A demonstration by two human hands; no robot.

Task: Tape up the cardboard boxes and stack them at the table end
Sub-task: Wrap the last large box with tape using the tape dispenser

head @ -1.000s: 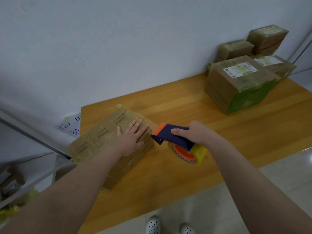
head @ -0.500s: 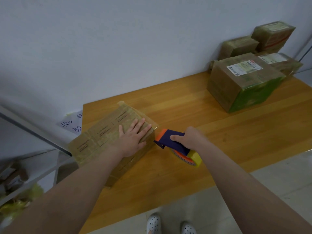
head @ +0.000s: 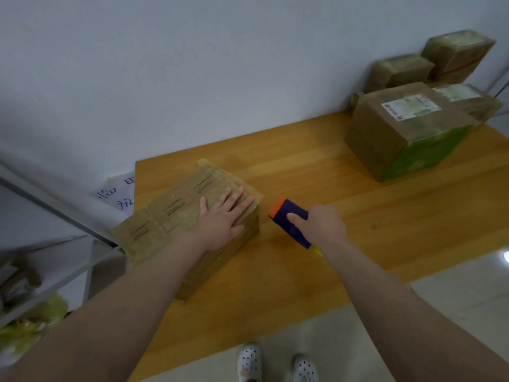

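Observation:
A flat brown cardboard box (head: 170,213) wrapped in clear tape lies at the left end of the wooden table (head: 358,216). My left hand (head: 220,219) rests flat on its top near the right edge, fingers straight. My right hand (head: 319,224) grips a blue and orange tape dispenser (head: 289,219) just right of the box, low over the table. Only a sliver of the yellow tape roll shows below my wrist.
Taped boxes stand at the far right end: a large one with a white label and green side (head: 407,130), and three smaller ones (head: 399,70) behind it against the wall. A metal shelf (head: 49,266) stands left of the table. My shoes show on the tiled floor.
My right hand has lowered the tape dispenser toward the table beside the box, hiding most of the roll. My left hand stays flat on the box.

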